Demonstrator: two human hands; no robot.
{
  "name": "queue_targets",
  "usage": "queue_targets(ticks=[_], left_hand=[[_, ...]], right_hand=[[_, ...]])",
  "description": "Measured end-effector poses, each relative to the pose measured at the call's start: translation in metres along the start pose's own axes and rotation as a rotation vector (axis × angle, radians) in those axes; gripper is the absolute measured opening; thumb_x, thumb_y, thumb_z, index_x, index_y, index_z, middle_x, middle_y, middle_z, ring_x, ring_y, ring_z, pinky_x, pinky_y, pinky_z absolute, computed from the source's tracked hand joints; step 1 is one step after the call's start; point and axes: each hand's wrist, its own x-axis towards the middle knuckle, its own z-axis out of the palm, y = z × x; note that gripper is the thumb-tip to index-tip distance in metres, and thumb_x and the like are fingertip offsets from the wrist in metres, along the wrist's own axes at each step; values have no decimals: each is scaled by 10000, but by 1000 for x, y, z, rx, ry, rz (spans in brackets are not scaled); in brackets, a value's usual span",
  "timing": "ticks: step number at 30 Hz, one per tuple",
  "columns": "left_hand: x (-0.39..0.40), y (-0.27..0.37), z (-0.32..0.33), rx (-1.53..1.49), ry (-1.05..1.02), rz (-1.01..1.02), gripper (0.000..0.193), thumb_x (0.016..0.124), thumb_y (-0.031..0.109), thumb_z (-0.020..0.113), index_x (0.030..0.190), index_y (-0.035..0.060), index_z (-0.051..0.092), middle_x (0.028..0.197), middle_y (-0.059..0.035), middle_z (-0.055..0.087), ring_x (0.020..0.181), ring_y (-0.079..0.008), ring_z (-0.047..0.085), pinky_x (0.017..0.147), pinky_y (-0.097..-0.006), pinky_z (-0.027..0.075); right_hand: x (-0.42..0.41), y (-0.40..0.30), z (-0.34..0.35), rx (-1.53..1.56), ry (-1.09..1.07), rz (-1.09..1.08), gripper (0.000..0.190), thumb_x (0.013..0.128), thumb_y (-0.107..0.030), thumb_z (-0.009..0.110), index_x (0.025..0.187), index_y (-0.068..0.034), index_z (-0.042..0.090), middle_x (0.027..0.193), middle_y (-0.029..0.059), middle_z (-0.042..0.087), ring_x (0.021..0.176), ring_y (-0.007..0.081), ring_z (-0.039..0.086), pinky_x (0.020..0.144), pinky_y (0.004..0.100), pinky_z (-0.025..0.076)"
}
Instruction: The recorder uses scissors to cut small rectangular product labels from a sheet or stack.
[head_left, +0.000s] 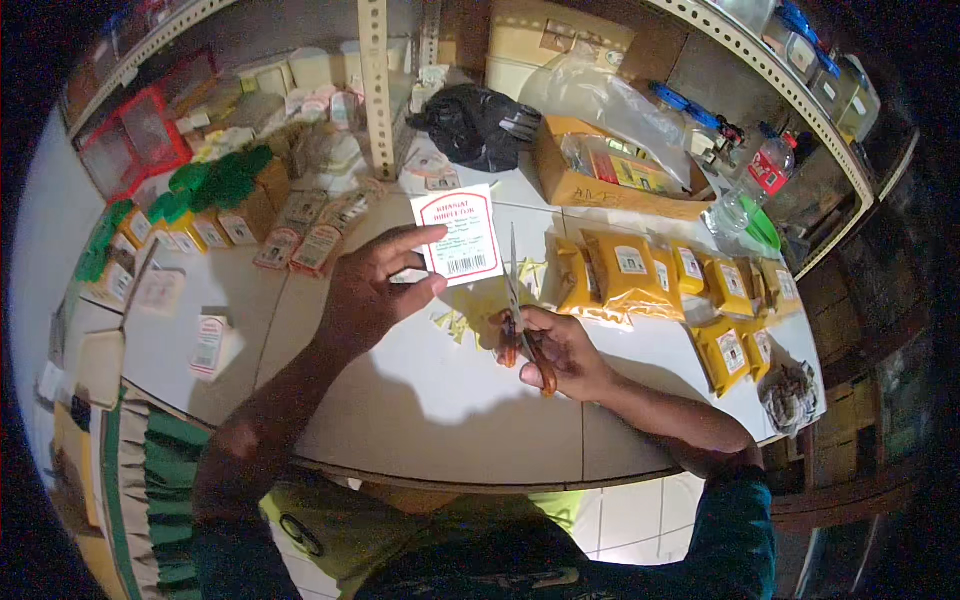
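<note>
My left hand (382, 281) pinches a white printed paper label (469, 259) with a red border and a barcode between thumb and fingers, above the white tiled table (450, 405). Just right of the label, my right hand (559, 345) holds scissors (514, 300) with orange-brown handles, fingers in the loops and blades pointing away from me. The blades look nearly closed beside the label's right edge. Below the hands, thin yellowish paper strips (456, 324) lie scattered on the table. A small stack of labels (208, 343) rests at the left.
Bags of yellow-orange powder (630, 274) with labels stand at the right. Behind them are a cardboard box (615, 184) and a plastic bottle (765, 172). Bundled label stacks (322, 236), green-topped packets (236, 225) and a red basket (135, 142) sit left. A perforated metal post (377, 90) rises behind.
</note>
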Motion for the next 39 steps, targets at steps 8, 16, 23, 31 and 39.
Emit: queue_targets(ticks=[8, 16, 23, 31, 39], left_hand=[[-1, -2, 6, -98, -40, 48, 461, 790, -36, 664, 1234, -7, 545, 1219, -113, 567, 1012, -162, 602, 881, -281, 497], [-2, -8, 10, -77, -58, 143, 431, 801, -33, 661, 1219, 2, 563, 1223, -128, 561, 1045, -183, 597, 890, -292, 504], [-4, -7, 8, -97, -53, 111, 423, 806, -22, 664, 1216, 4, 565, 1243, -127, 551, 1052, -188, 596, 884, -291, 509], [-4, -4, 8, -98, -56, 85, 432, 808, -12, 667, 1227, 25, 567, 1249, -116, 548, 1032, -178, 603, 867, -280, 510], [-4, 1, 8, -103, -69, 15, 474, 814, 4, 666, 1264, -6, 518, 1180, -119, 585, 1042, -181, 584, 910, -314, 482]], right_hand=[[-3, -1, 0, -6, -30, -23, 531, 792, -127, 734, 1237, 22, 487, 1011, 76, 576, 899, 138, 577, 822, 293, 468], [-1, -1, 2, 45, 0, 12, 566, 763, -123, 765, 1230, 21, 481, 1011, 73, 579, 906, 146, 573, 828, 305, 468], [0, -3, 5, 46, 22, 40, 555, 758, -130, 769, 1216, 11, 489, 986, 61, 591, 902, 144, 573, 833, 309, 468], [0, -3, 4, 28, 25, 42, 561, 747, -143, 777, 1210, 2, 494, 979, 59, 598, 884, 137, 576, 815, 297, 469], [0, 1, 6, 79, 51, -7, 569, 754, -159, 774, 1221, -5, 488, 958, 62, 597, 879, 145, 579, 803, 296, 468]])
